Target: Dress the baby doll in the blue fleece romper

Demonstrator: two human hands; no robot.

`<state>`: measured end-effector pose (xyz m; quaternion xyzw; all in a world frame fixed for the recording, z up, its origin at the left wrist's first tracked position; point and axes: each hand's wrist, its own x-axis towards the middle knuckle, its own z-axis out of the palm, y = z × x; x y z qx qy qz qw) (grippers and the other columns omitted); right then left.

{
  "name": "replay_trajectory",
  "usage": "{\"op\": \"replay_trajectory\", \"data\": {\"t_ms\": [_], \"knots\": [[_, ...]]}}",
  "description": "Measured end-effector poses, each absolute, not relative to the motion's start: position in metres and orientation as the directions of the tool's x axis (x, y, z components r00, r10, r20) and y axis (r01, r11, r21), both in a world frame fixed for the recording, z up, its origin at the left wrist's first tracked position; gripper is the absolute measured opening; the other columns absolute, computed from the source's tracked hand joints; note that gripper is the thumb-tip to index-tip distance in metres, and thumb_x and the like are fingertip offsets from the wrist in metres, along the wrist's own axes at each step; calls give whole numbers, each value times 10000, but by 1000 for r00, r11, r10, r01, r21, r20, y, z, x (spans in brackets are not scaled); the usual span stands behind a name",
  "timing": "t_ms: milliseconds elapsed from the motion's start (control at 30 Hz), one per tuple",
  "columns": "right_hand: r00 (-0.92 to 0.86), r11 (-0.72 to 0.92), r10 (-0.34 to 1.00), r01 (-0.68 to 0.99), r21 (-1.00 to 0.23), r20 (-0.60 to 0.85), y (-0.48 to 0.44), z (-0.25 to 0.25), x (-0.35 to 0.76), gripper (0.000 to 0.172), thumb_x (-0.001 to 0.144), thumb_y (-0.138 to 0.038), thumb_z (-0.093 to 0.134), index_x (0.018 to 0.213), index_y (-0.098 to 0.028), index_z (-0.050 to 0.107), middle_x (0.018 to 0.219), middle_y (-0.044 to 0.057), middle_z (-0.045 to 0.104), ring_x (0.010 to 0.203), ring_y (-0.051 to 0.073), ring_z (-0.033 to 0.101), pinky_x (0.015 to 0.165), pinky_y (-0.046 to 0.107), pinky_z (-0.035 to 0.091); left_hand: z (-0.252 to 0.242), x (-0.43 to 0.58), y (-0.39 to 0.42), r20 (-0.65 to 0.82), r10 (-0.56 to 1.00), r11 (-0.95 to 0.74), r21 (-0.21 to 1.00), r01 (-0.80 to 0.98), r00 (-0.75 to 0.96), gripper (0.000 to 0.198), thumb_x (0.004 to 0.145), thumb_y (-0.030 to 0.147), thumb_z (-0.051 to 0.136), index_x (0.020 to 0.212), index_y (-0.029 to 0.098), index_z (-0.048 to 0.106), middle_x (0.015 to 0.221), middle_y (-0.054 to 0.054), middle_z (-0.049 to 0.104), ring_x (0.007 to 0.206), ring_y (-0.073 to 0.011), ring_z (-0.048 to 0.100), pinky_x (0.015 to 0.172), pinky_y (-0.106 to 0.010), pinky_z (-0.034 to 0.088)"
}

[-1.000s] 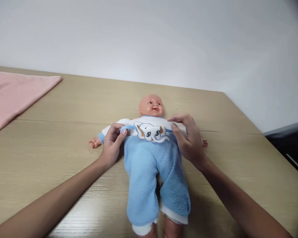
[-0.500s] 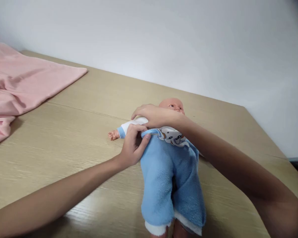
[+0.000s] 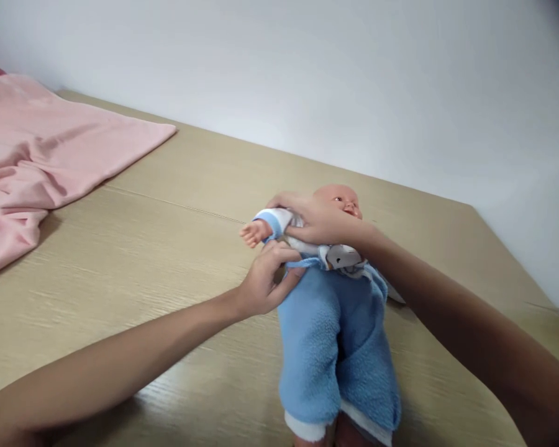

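Observation:
A baby doll (image 3: 338, 197) lies on its back on the table, its head away from me and its feet toward me. It wears a blue fleece outfit (image 3: 314, 341) with white cuffs at the legs, over a white sleeve with a blue cuff (image 3: 272, 220). My left hand (image 3: 270, 279) pinches the blue edge of the outfit at the doll's side. Across the doll's chest reaches my right hand (image 3: 307, 217), its fingers wrapped round the white-sleeved arm. An animal face print (image 3: 345, 256) on the front is partly folded and covered by my right forearm.
A rumpled pink blanket (image 3: 74, 143) is spread at the left of the wooden table (image 3: 168, 248). Behind the table rises a pale wall (image 3: 279, 74). A seam runs across the tabletop behind the doll.
The doll's sleeved arm, stretched outward before, is now bent and raised closer to its body in my right hand. My left hand still grips the blue edge. The view has shifted slightly.

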<state>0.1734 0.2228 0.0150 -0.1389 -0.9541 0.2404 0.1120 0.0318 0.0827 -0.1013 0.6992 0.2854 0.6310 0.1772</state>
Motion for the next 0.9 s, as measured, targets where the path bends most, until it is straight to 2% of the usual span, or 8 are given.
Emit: {"op": "replay_trajectory", "data": {"t_ms": [100,233,333,400,500,667,800,900], "knots": [[-886,765,417,224,-603,200,216,22,203,334,902,-167,655,1226,-221,716,1203,67,795,1074,268,740,958,380,550,-104,30,83,806,580,-814,569,113,117,111,1146,246,615,1249,267,652,988,-57,732,894,-227,687,825,-401,545],[-819,703,539,310,-640,195,206,18,226,313,856,-194,700,1161,-256,730,1141,48,817,1059,283,752,1005,410,563,-106,27,82,814,574,-819,569,76,89,139,1145,241,613,1271,286,652,1059,-75,763,952,-233,728,846,-410,579],[-862,744,471,276,-609,185,203,12,227,367,790,-149,672,1131,-270,731,1190,69,824,1129,317,753,1036,453,556,-107,27,79,811,583,-813,581,38,58,104,1149,260,614,1234,295,662,1101,-84,805,1003,-245,766,858,-428,582],[-890,777,419,249,-578,179,203,8,224,354,776,-140,663,1100,-269,725,1193,83,820,1150,328,748,1031,467,550,-109,29,75,795,607,-795,607,17,15,74,1159,328,610,1195,296,666,1076,-81,814,966,-248,771,841,-432,585],[-906,800,391,247,-546,163,205,4,221,203,826,-194,698,1016,-264,692,1180,99,809,1127,327,740,987,456,543,-112,36,70,712,696,-717,696,-34,-91,141,1156,438,631,1182,302,656,963,-46,774,847,-229,715,811,-414,567],[-930,799,339,205,-565,142,208,-7,218,61,921,-328,736,926,-272,711,1157,94,798,1085,318,726,968,448,541,-109,43,78,481,839,-530,830,-173,-255,212,1129,487,696,1205,291,666,976,-14,719,865,-199,669,838,-367,536],[-930,731,357,218,-647,90,210,-10,216,135,972,-321,684,1041,-297,797,1147,69,805,1096,297,729,1064,473,546,-101,37,96,356,912,-399,885,-239,-204,277,1074,526,772,1101,260,705,863,10,664,809,-181,609,778,-325,489],[-917,578,399,239,-780,15,212,1,221,218,928,-389,739,1095,-291,840,1285,82,808,1296,328,712,1176,519,520,-100,32,103,334,921,-369,914,-168,-203,286,1074,533,764,1101,251,719,953,-19,712,911,-203,643,842,-335,499]]}}
